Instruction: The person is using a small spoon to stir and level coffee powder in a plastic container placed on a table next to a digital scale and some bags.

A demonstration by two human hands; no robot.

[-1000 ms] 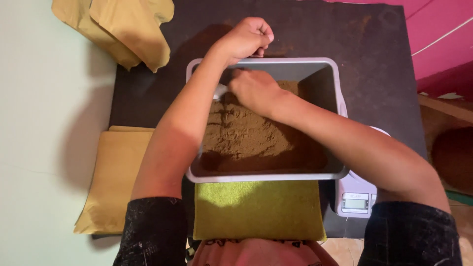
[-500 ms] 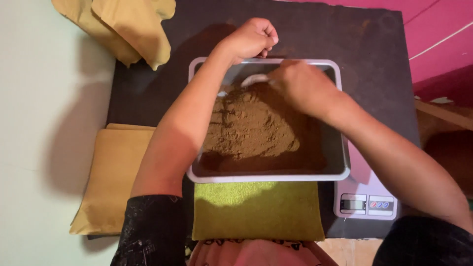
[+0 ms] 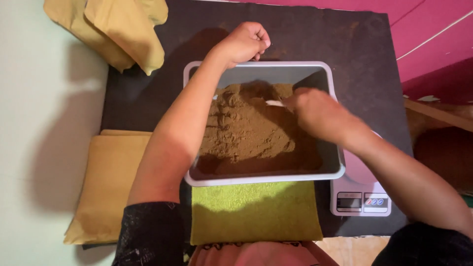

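Note:
A grey rectangular tub (image 3: 315, 176) holds a heap of brown powder (image 3: 246, 128). My left hand (image 3: 242, 43) is closed over the tub's far rim. My right hand (image 3: 318, 114) is inside the tub on its right side, gripping a small white scoop (image 3: 276, 103) whose end pokes out toward the powder. A filled green pouch (image 3: 256, 211) lies flat just in front of the tub's near rim.
A white digital scale (image 3: 362, 199) sits at the tub's right, partly under my right arm. Tan paper pouches lie at the left (image 3: 111, 184) and the far left corner (image 3: 123, 32). All rest on a dark mat (image 3: 359, 59); a pink surface (image 3: 433, 44) lies to the right.
My right hand has moved from the tub's middle to its right side, now low over the powder. The left hand stays on the far rim.

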